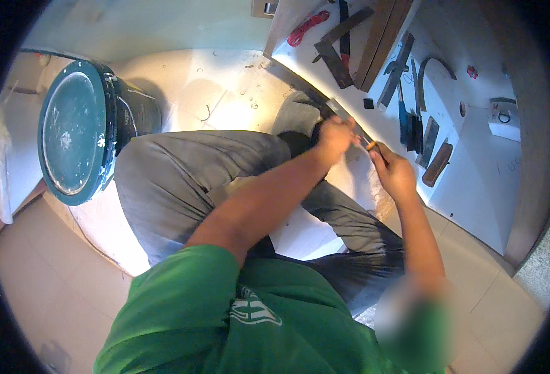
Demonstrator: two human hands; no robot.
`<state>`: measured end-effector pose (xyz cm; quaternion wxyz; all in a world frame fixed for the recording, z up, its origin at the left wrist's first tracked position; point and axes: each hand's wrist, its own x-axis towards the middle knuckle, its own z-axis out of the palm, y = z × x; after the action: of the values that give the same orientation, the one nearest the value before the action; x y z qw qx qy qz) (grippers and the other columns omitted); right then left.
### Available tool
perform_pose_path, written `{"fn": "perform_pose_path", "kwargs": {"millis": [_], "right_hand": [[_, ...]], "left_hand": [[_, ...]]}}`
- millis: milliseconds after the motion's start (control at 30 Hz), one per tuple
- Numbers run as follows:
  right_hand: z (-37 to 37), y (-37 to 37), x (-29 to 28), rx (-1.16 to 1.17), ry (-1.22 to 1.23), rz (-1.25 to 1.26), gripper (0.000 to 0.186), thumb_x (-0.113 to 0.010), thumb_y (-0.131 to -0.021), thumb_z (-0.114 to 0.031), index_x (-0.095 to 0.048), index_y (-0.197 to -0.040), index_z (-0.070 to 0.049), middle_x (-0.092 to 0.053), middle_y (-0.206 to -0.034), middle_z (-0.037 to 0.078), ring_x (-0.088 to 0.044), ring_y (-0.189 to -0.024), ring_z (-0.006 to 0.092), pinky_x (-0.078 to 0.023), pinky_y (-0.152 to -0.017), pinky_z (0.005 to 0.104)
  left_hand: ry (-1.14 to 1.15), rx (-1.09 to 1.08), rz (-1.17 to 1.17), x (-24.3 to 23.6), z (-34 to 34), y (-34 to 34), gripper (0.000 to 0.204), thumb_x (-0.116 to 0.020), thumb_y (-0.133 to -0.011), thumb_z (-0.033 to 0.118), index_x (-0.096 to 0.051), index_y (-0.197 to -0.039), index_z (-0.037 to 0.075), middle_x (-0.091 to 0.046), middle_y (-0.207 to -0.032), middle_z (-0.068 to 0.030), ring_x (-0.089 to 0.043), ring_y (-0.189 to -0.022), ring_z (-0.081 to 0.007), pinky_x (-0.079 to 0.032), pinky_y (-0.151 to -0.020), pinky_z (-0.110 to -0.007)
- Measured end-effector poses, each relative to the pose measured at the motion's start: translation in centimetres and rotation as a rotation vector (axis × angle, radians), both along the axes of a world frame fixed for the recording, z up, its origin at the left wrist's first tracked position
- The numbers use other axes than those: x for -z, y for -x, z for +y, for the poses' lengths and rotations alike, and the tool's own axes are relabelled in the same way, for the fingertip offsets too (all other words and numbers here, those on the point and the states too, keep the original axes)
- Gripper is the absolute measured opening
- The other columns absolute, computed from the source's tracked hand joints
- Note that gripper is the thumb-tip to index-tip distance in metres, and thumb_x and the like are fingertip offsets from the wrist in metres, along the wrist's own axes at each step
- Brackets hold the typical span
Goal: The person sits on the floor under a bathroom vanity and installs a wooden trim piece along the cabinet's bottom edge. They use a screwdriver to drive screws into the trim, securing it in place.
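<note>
Pale floor [237,70] scattered with small curled scraps [206,113] adjoins an open white-lined unit [474,168], on whose inner surface lie a red cord bundle [308,28], a dark angled piece [337,64], a blue-handled tool [404,124] and a brown block [437,164]; a green-lidded bucket [72,131] stands at the far left. A seated person in grey trousers [188,165] works at the unit's near edge with both hands. Left hand [337,136]: fingers curled around a flat grey piece [335,108], whose squared end projects beyond them. Right hand [394,173]: closed about a slim tool [371,146] with an orange part, its tip pointing toward the left hand. Both held objects lie just beside the unit's edge, above the floor; whether they touch, or form a single implement, cannot be told, since the fingers cover the junction. Handling, as judged from appearance: the flat piece seems stiff and light, liable to twist if pinched at one end, and best taken across its broad faces near the middle; the slim tool also looks rigid and light, and is best held by its rear portion, with fingertips clear of the front end.
</note>
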<state>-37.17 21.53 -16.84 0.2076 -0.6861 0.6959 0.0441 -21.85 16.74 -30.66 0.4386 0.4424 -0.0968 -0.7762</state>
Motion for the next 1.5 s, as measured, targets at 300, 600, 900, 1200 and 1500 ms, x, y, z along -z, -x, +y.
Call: {"fn": "perform_pose_path", "kwargs": {"millis": [300,600,900,1200,1500], "right_hand": [[-0.1,-1.0,-0.6,-0.003,-0.008,0.073,0.047,-0.057,-0.1,-0.051,-0.067,-0.134,-0.02,-0.073,-0.086,0.019,-0.071,-0.082,0.0392,-0.055,-0.072,0.0496],[-0.5,-1.7,-1.2,0.011,-0.066,0.115,0.049,-0.057,-0.099,-0.051,-0.066,-0.136,-0.02,-0.073,-0.086,0.02,-0.072,-0.082,0.0397,-0.055,-0.074,0.0502],[-1.1,-2.6,-1.2,0.025,-0.073,0.089,0.05,-0.057,-0.099,-0.052,-0.066,-0.135,-0.019,-0.073,-0.085,0.02,-0.071,-0.082,0.04,-0.055,-0.075,0.0505],[-3.0,-4.7,0.7,-0.046,0.031,0.047,0.048,-0.055,-0.1,-0.052,-0.068,-0.131,-0.018,-0.072,-0.088,0.02,-0.071,-0.083,0.0402,-0.054,-0.072,0.0506],[-1.5,-4.0,-1.8,0.001,-0.052,0.106,0.044,-0.057,-0.1,-0.05,-0.069,-0.13,-0.02,-0.072,-0.086,0.019,-0.071,-0.082,0.0387,-0.055,-0.071,0.0489]], "left_hand": [[-0.048,0.017,0.013,-0.6,0.1,0.3,0.026,-0.065,-0.103,0.024,-0.055,-0.094,0.001,-0.064,-0.074,-0.0112,-0.068,-0.064,-0.0225,-0.053,-0.068,-0.033],[-0.031,0.034,0.025,-0.4,0.2,-0.2,0.026,-0.062,-0.104,0.026,-0.057,-0.101,0.0,-0.067,-0.075,-0.0116,-0.069,-0.066,-0.0197,-0.048,-0.063,-0.03],[-0.008,-0.011,0.054,0.4,-0.2,-0.7,0.026,-0.066,-0.102,0.023,-0.056,-0.098,-0.001,-0.063,-0.074,-0.0109,-0.07,-0.066,-0.0232,-0.055,-0.067,-0.034],[0.063,-0.059,-0.051,0.4,-3.0,-4.2,0.026,-0.066,-0.102,0.022,-0.05,-0.095,0.002,-0.062,-0.073,-0.0102,-0.071,-0.066,-0.0246,-0.056,-0.068,-0.036],[-0.01,0.012,0.009,-0.6,-0.8,-2.4,0.026,-0.066,-0.102,0.021,-0.053,-0.092,0.0,-0.061,-0.075,-0.0105,-0.07,-0.064,-0.0251,-0.057,-0.068,-0.037]]}}
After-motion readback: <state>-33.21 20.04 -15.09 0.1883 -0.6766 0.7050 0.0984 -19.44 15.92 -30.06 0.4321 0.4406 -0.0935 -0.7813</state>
